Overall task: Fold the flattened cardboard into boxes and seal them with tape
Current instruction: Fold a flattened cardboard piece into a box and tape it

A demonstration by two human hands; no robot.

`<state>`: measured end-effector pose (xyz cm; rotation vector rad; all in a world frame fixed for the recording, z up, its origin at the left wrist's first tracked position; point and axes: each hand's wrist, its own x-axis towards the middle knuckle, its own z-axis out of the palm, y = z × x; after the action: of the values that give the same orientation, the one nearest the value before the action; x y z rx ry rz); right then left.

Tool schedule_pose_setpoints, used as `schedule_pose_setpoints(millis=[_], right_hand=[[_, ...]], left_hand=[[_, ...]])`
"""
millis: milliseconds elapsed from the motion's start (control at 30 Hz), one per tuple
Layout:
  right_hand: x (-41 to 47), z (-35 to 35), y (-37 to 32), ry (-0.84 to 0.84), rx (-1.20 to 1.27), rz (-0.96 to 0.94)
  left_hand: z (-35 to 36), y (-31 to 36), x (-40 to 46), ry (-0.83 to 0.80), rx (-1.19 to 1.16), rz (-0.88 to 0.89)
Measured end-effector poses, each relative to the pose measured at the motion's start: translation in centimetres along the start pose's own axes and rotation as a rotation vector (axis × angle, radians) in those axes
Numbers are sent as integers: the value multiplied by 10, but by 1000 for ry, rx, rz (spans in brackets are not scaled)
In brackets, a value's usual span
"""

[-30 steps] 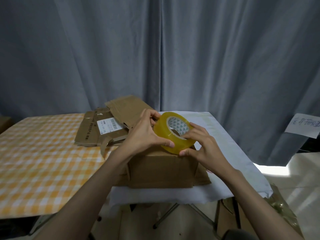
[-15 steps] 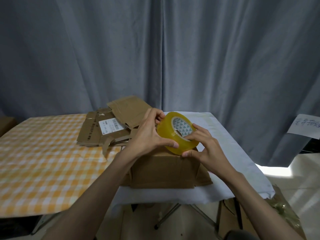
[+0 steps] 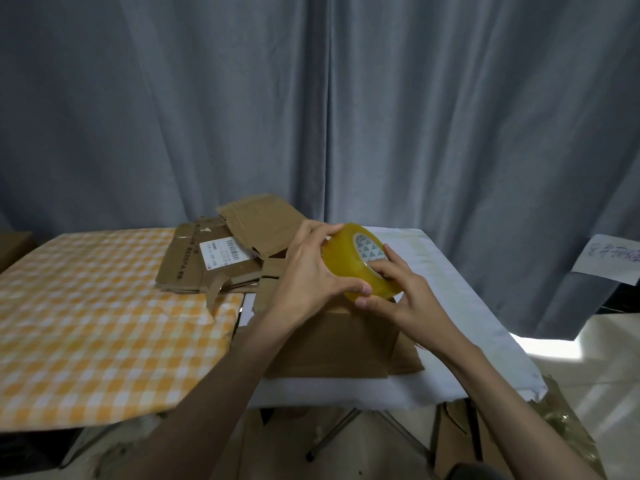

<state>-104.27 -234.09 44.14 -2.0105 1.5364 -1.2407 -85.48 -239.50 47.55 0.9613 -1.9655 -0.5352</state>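
Observation:
A yellow roll of clear tape [image 3: 349, 263] is held just above a folded brown cardboard box [image 3: 332, 344] that stands on the white-covered table [image 3: 460, 292]. My left hand [image 3: 304, 275] grips the roll from the left, thumb on its lower edge. My right hand [image 3: 398, 296] holds it from the right, with fingers over the white core and thumb under the roll. Behind and to the left, flattened cardboard pieces [image 3: 214, 258] lie stacked, one bearing a white barcode label.
An orange-and-white checked table [image 3: 86, 323] stretches to the left. Grey curtains [image 3: 311, 98] hang behind. A paper note [image 3: 609, 259] hangs at the right. More cardboard [image 3: 485, 441] and folding table legs show on the floor below.
Both hands have tilted and turned the tape roll slightly above the box; the view has shifted a little to the left.

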Motion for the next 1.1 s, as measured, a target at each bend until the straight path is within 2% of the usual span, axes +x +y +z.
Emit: schedule_pose_setpoints(millis=[167,400,1100], right_hand=[[0,-3,5,20,38,-16],[0,-4,3,-36,31,-55],[-1,1,8,-7,-14,-104]], left_hand=[[11,7,-6,139,-25,25],[6,8,7,-18,57,-21],[10,4,-3,6,-12,-60]])
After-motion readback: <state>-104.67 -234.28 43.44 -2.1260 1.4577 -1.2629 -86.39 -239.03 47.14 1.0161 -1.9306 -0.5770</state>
